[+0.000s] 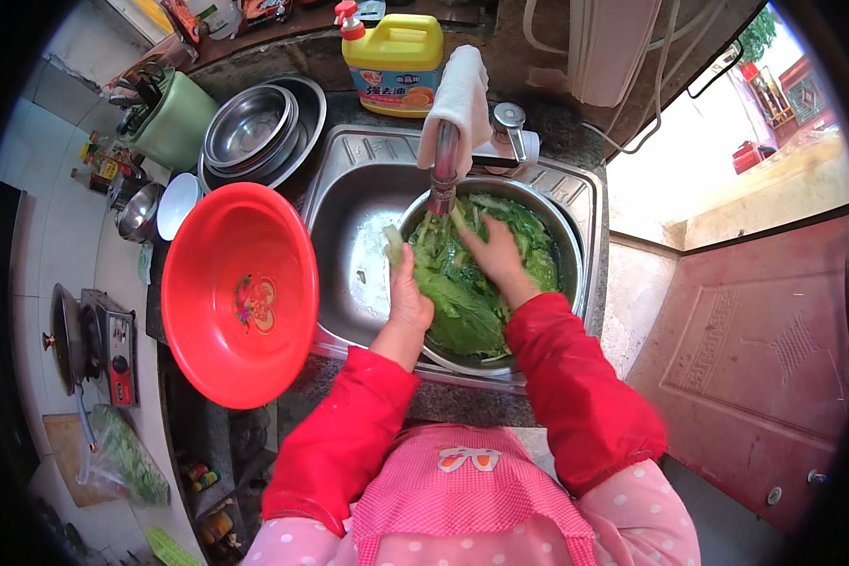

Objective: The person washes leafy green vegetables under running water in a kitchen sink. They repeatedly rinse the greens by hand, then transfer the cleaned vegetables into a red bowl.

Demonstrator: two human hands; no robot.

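Leafy green vegetables [530, 226] fill a round stainless steel basin [574, 255] of water, which stands in the right part of a steel sink [350, 212]. At the basin's left rim, my left hand [409, 297] grips a leafy green by its pale stem [394, 245]; a broad leaf [463, 308] lies beside the hand over the basin. My right hand [499, 256] reaches in among the greens, its fingertips partly hidden by leaves and a pale stalk next to them. Directly above hangs the faucet spout [443, 187], with a white cloth [460, 92] draped over it.
A large red plastic basin [212, 311] stands left of the sink. Behind it are stacked metal bowls [247, 127] and a green utensil holder [173, 124]. A yellow detergent jug [396, 67] stands behind the sink. Bagged greens [131, 460] lie far left, near a portable stove [113, 347].
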